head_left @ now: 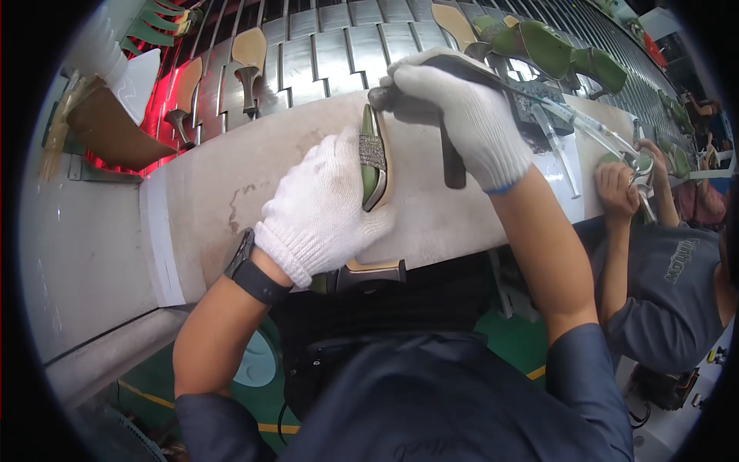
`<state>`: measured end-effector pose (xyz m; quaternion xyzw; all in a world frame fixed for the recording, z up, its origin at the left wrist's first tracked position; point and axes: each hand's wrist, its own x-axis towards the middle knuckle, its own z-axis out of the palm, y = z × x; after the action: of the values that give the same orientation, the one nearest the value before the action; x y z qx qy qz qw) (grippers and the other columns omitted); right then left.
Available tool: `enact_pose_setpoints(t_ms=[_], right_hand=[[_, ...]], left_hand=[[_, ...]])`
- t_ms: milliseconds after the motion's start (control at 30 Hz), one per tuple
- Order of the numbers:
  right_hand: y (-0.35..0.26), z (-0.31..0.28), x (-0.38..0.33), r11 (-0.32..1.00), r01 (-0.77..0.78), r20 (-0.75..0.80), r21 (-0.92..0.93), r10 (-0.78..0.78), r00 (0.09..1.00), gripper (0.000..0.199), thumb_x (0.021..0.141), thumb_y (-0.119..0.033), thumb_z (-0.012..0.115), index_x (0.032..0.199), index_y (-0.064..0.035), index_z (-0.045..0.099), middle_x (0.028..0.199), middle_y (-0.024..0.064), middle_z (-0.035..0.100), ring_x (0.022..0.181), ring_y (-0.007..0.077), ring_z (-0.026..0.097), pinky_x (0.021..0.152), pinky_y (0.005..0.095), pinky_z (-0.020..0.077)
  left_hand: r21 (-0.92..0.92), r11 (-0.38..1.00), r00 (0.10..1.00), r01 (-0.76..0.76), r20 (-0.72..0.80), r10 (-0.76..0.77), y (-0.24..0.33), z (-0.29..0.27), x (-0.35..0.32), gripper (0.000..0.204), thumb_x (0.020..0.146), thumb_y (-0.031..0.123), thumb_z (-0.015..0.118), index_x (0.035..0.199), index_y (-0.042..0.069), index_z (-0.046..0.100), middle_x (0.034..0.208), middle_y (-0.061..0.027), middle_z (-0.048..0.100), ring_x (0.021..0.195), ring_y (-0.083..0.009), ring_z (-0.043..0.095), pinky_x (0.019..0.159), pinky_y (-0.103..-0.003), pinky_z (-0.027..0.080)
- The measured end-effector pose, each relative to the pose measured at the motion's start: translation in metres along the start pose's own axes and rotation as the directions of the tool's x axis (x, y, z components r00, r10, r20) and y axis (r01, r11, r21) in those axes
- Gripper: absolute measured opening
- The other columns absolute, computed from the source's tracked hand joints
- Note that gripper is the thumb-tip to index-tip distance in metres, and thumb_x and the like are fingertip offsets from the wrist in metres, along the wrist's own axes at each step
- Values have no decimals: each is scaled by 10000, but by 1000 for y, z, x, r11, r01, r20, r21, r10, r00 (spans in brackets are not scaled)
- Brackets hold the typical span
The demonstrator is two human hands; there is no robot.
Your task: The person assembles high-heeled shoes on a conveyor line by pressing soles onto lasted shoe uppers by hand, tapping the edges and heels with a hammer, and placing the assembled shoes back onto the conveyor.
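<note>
Near the middle of the worktable, my left hand (327, 196), in a white knitted glove, is closed around a green shoe (372, 165) with a glittery strap across it. The shoe lies tilted, its pale sole side to the right. My right hand (462, 104), gloved the same way, grips a dark tool (453, 158). A blunt rounded end of the tool is at the shoe's narrow far end; whether they touch I cannot tell. A straight dark part hangs below my palm. The glove hides the rest, so the tool's exact kind is unclear.
Beyond the worktable (200, 200) runs a slatted metal conveyor (331, 46) carrying tan-insoled shoes (249, 58) and green shoes (543, 50). A tan-topped piece (375, 267) sits at the table's near edge. At right, a co-worker's hands (620, 189) hold a shoe part beside pale tubes (558, 150).
</note>
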<state>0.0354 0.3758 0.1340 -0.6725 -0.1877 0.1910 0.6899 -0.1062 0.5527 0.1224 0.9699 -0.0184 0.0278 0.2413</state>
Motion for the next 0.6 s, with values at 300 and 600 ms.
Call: enact_pose_setpoints(t_ms=[300,600], right_hand=[[50,-7,-58,977,-34,-162,211,69,984,191,1077,-65,634,1175,80,708,1165,204,775,1143,294,767,1052,402,614],[-19,29,-112,994,94,-9,60,-94,996,271,1054,-128,666,1246,62,678,1233,216,772,1178,290,744,1065,444,584]], left_hand=[[40,993,967,-109,-228,115,-5,-19,-34,1141,764,200,886,1706,-25,282,1267,-308,693,1145,-490,711,1014,-536,581],[-399,816,880,-419,-401,256,25,-61,-38,707,805,83,862,1425,-11,536,1288,-167,691,1218,-259,697,1097,-410,542]])
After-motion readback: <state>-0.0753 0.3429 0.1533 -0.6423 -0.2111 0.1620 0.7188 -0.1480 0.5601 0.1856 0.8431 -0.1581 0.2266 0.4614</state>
